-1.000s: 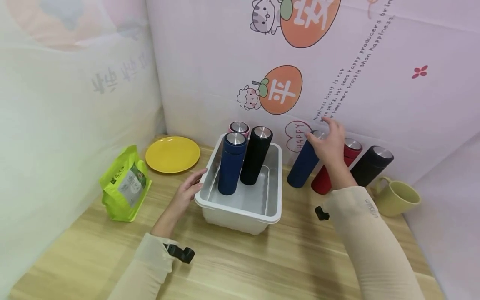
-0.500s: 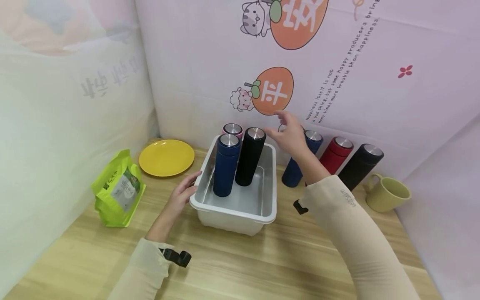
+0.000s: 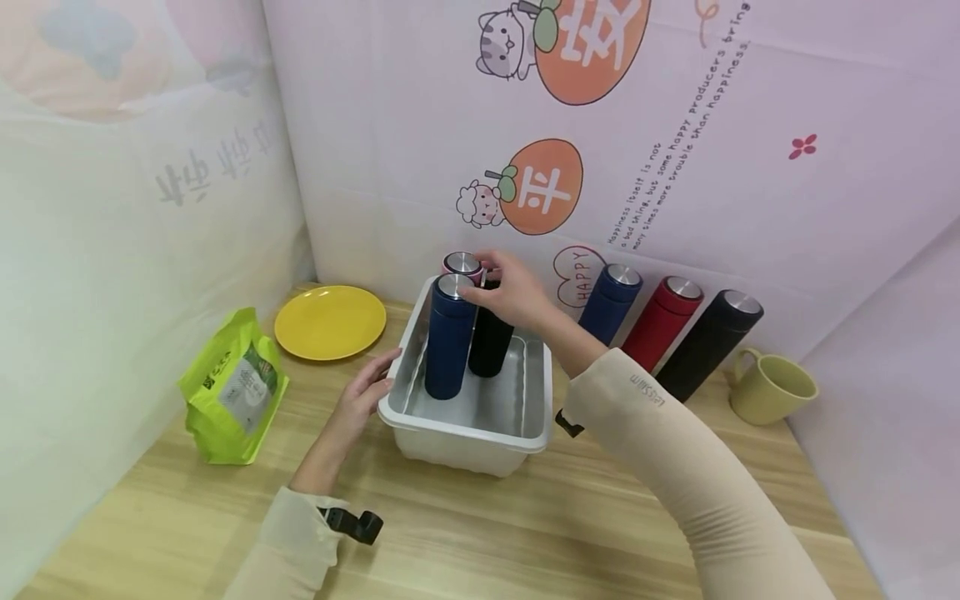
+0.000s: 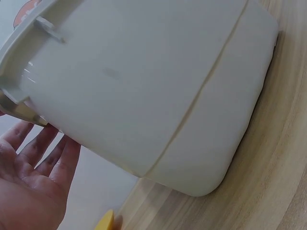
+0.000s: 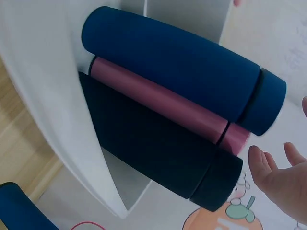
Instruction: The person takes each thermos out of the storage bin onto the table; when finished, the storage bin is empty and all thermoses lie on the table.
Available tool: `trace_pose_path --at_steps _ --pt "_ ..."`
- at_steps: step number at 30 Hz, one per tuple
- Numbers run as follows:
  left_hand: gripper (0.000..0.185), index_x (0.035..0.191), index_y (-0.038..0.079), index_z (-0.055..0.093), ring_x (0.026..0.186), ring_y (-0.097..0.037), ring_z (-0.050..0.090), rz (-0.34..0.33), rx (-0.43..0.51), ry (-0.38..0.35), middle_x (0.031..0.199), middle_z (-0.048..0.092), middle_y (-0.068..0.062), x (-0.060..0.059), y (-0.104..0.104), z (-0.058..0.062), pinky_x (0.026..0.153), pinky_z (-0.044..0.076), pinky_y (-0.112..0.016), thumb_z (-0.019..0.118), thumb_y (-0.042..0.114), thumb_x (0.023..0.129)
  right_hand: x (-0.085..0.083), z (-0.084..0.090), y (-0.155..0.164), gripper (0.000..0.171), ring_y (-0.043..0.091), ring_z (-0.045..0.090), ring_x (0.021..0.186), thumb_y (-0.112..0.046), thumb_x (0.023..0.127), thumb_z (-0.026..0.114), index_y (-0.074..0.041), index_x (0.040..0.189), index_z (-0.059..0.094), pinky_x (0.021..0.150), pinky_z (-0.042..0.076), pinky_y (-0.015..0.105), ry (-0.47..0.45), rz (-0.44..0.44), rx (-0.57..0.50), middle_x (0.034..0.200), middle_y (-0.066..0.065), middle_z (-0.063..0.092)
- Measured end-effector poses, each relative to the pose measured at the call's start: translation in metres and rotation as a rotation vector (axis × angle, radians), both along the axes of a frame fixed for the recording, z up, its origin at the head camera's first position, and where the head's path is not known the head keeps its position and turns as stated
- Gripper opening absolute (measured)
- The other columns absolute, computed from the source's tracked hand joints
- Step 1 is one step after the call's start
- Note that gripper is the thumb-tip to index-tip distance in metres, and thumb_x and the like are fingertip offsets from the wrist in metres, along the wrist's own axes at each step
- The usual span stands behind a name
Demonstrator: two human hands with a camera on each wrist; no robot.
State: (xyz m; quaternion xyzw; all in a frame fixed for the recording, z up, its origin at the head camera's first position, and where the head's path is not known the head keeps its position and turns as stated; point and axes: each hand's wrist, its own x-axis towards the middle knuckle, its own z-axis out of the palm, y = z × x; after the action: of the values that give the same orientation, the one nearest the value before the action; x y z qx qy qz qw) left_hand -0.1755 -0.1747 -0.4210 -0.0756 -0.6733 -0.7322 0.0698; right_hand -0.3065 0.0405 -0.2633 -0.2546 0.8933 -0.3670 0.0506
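A light grey plastic bin (image 3: 461, 432) stands on the wooden table. Upright inside it are a blue thermos (image 3: 448, 354), a black thermos (image 3: 491, 346) and a pink thermos (image 5: 158, 98), grouped close together. My left hand (image 3: 362, 393) rests at the bin's left rim, its fairly straight fingers (image 4: 67, 160) touching the outside just below the edge. Over the thermos lids hovers my right hand (image 3: 517, 292), hiding the top of the black one in the head view. The right wrist view shows its spread fingers (image 5: 259, 163) just apart from the lids, holding nothing.
Right of the bin stand another blue thermos (image 3: 609, 304), a red thermos (image 3: 663, 321) and a second black thermos (image 3: 708, 346). Beyond them is an olive mug (image 3: 780, 390). A yellow plate (image 3: 330, 323) and a green pouch (image 3: 236, 396) lie to the left. Printed cloth walls enclose the table.
My right hand has moved left, from above the outside blue thermos to above the thermoses in the bin. The left hand stays at the rim. The head view has shifted slightly.
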Motion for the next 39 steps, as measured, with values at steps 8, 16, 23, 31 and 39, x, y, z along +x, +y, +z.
trace_pose_path --at_steps 8,16,23,31,39 --pt "0.048 0.144 -0.011 0.033 0.133 -0.039 0.032 -0.009 0.0 0.014 0.15 0.031 -0.028 0.0 0.0 0.002 0.096 0.043 -0.035 0.041 0.003 0.099 0.003 -0.015 -0.005 0.063 0.027 0.049 0.124 -0.034 0.089 0.073 -0.012 0.142 0.047 0.095 0.046 0.044 0.014 0.021 0.03 0.136 0.01 0.05" --pt "0.048 0.144 -0.011 0.033 0.134 -0.039 0.032 -0.017 -0.006 0.016 0.15 0.031 -0.028 -0.001 0.0 0.003 0.097 0.042 -0.035 0.041 0.003 0.099 0.005 -0.027 -0.008 0.061 0.026 0.049 0.123 -0.035 0.087 0.074 -0.014 0.14 0.051 0.097 0.043 0.045 0.049 -0.007 -0.006 0.138 0.008 0.05" --pt "0.048 0.143 -0.012 0.033 0.131 -0.038 0.034 -0.009 0.006 0.023 0.149 0.032 -0.029 -0.001 0.0 0.002 0.096 0.043 -0.035 0.041 0.002 0.098 0.006 -0.033 -0.011 0.061 0.025 0.05 0.121 -0.033 0.087 0.075 -0.016 0.141 0.052 0.095 0.045 0.043 0.07 -0.025 -0.023 0.138 0.005 0.051" --pt "0.048 0.144 -0.01 0.034 0.129 -0.035 0.036 0.002 -0.009 0.02 0.148 0.034 -0.028 0.0 0.0 0.0 0.096 0.043 -0.035 0.041 0.003 0.099 0.008 -0.038 -0.009 0.059 0.022 0.049 0.121 -0.032 0.087 0.076 -0.018 0.14 0.054 0.099 0.041 0.041 0.103 -0.021 -0.052 0.138 0.004 0.051" --pt "0.048 0.145 -0.009 0.034 0.13 -0.035 0.036 0.005 0.005 0.009 0.149 0.033 -0.027 0.001 0.0 0.0 0.093 0.043 -0.028 0.042 0.004 0.099 0.008 -0.038 -0.003 0.057 0.019 0.05 0.119 -0.031 0.085 0.077 -0.018 0.138 0.058 0.099 0.04 0.039 0.153 0.004 -0.125 0.134 0.003 0.054"
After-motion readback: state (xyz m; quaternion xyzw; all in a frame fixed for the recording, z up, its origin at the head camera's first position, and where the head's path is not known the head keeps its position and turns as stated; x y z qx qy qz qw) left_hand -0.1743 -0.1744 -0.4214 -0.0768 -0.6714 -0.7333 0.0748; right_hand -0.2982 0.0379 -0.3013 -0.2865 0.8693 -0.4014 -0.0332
